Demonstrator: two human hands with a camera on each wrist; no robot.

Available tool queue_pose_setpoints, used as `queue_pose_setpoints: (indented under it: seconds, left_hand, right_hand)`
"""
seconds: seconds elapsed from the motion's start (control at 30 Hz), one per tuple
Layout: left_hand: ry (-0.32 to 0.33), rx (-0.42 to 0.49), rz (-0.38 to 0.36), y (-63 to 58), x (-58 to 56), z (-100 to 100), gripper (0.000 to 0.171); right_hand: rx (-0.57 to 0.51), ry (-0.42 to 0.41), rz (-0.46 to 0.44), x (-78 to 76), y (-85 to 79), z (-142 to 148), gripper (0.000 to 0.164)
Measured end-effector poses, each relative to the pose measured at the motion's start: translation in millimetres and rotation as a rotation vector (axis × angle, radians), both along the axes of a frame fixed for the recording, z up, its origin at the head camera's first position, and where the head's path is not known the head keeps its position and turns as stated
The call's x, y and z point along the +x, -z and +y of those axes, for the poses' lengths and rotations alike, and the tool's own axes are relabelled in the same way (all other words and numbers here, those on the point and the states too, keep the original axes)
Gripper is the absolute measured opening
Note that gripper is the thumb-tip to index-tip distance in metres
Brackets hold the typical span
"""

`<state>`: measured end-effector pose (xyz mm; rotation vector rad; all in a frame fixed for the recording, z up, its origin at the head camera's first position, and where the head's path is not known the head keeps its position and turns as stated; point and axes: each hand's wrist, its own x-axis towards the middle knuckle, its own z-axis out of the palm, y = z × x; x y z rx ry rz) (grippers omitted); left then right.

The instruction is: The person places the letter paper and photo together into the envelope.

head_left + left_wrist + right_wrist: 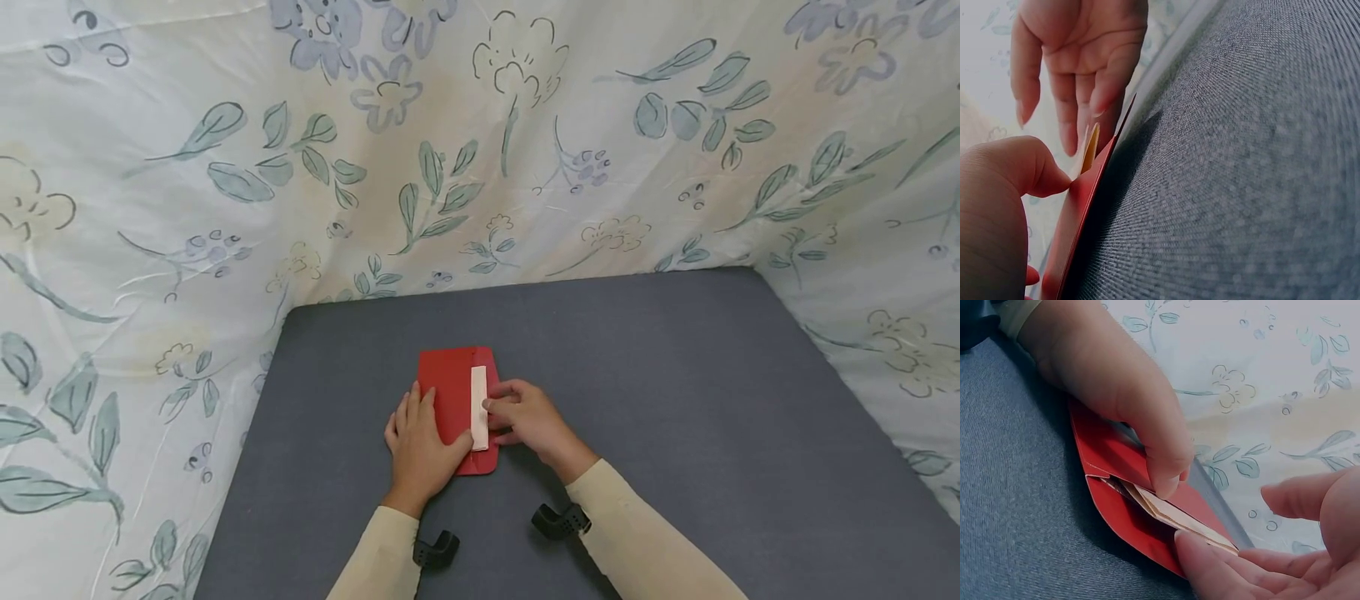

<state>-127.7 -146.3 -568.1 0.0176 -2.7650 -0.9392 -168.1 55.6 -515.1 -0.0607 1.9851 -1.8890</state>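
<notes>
A red envelope (450,375) lies on the dark grey table, its flap (1135,534) folded out to the right. Cream folded paper (478,400) sits at its mouth, with layered edges showing in the right wrist view. My left hand (422,450) rests over the lower left of the envelope, fingers spread along its left side. Its thumb (1166,465) presses down beside the paper. On the other side, my right hand (534,417) reaches in with fingers extended, fingertips (1188,544) right at the paper's edge. The right thumb stands apart from the fingers.
The grey table (637,375) extends around the envelope on all sides. Floral cloth (450,167) hangs behind it and at both sides. A black wrist-worn device (437,550) sits at the left sleeve, and another black device (561,522) at the right.
</notes>
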Motion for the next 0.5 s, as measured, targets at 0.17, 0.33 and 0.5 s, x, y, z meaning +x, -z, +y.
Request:
queue_pose_setpoints:
  seconds: [0.17,0.33,0.5]
  left_hand:
    - [0.0,0.004,0.002,-1.7,1.3,0.2,0.094]
    - [-0.002,0.003,-0.003,-2.1,1.2,-0.1,0.095]
    - [0.001,0.009,0.003,-2.0,0.9,-0.3,0.094]
  right_hand:
    - [-0.044,-0.041,-0.021,0.8,2.3,0.7,0.046]
    - [-0.058,-0.07,-0.027,1.1,3.7,0.0,0.048]
    - [-0.063,-0.066,-0.034,1.1,2.5,3.0,0.049]
